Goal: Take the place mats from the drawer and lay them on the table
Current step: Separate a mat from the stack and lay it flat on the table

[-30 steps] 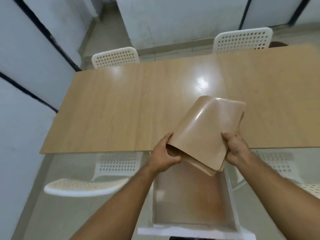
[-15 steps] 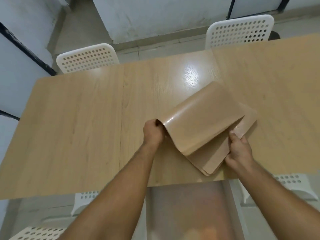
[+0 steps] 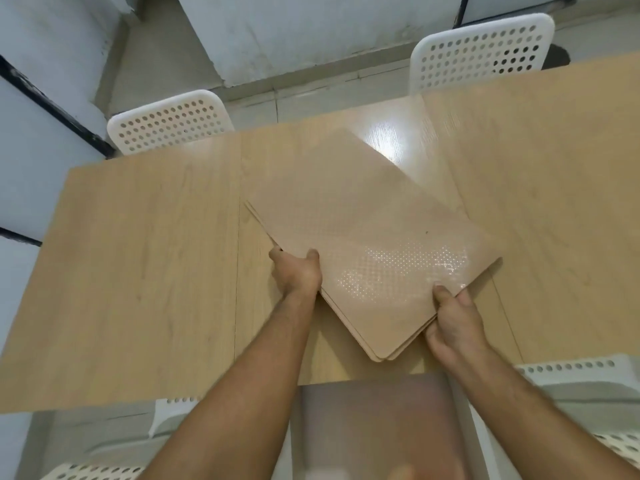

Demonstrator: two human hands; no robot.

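A stack of tan place mats [image 3: 367,233] lies spread flat and turned at an angle on the wooden table [image 3: 138,271]. My left hand [image 3: 298,271] grips the stack's left edge, thumb on top. My right hand [image 3: 453,320] pinches the near right corner of the stack, thumb on top. The open drawer [image 3: 374,424] with a brown bottom shows below the table's near edge, between my forearms.
Two white perforated chairs [image 3: 169,121] [image 3: 481,53] stand at the table's far side. More white chairs [image 3: 581,375] sit at the near side, left and right of the drawer. Walls close in at the left and back.
The folded-over mats have been opened out flat on the table. Both hands moved forward with them, away from the drawer.
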